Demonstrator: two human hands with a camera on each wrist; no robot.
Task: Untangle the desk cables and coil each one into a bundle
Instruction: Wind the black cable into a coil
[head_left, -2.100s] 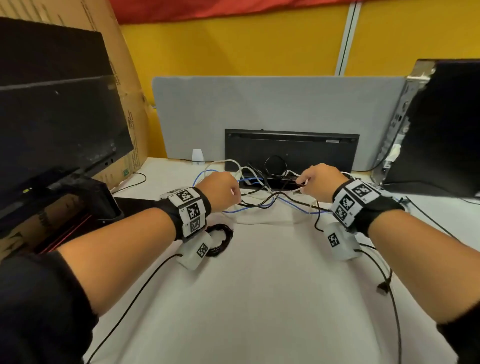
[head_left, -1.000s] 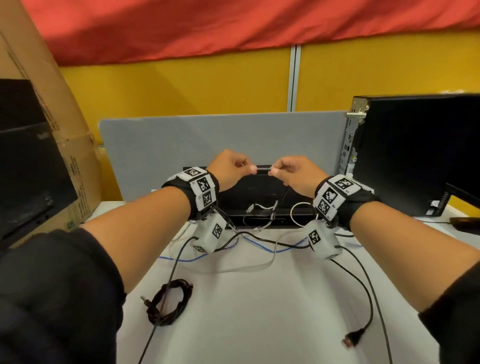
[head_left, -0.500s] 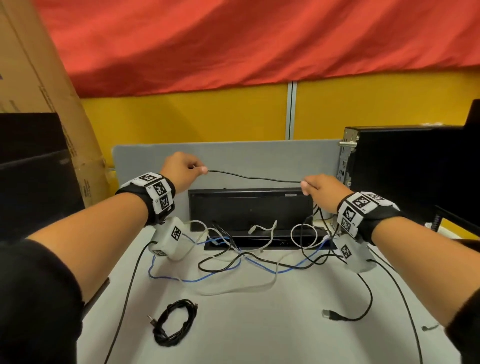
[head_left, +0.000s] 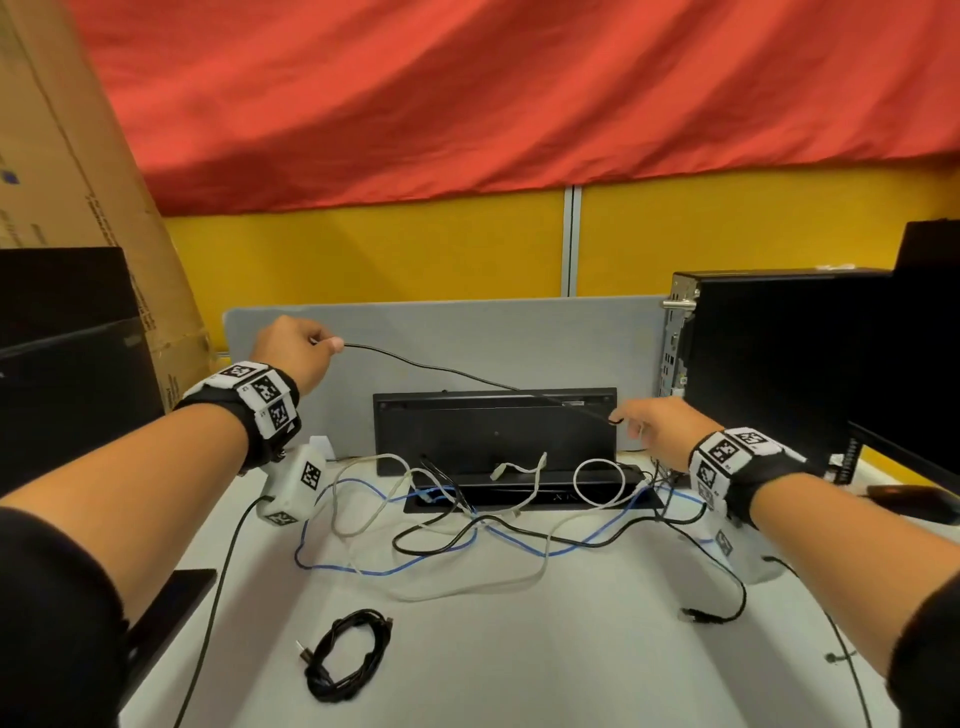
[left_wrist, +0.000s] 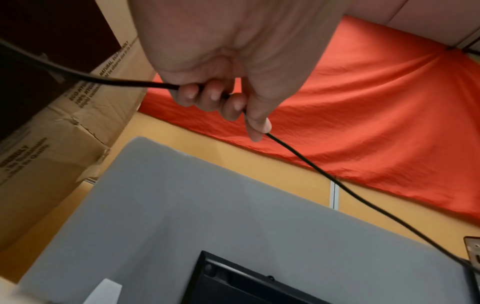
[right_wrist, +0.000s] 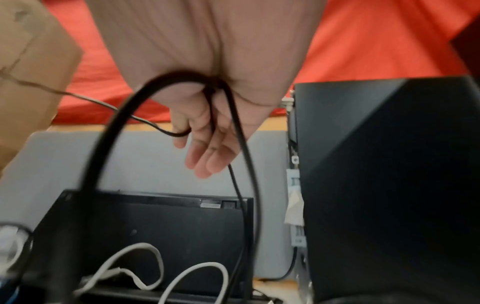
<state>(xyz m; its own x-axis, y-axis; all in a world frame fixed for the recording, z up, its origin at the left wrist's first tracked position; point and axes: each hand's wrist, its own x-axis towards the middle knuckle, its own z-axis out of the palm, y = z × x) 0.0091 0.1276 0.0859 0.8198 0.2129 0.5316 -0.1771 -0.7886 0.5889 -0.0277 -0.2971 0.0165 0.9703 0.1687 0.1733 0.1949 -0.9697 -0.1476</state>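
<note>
Red cloth (head_left: 519, 104) hangs above yellow wall (head_left: 363, 249); left hand (head_left: 291, 353) pinches a raised black cable (head_left: 441, 369); right hand (head_left: 654, 431), fingers loosely curled, hooks it; tangled cables (head_left: 441, 540) cover the white tabletop (head_left: 519, 665).

A white desk (head_left: 519, 675) carries a tangle of blue, white and black cables (head_left: 467, 540), a coiled black cable bundle (head_left: 347, 656) and a black desktop computer (head_left: 769, 364)
</note>
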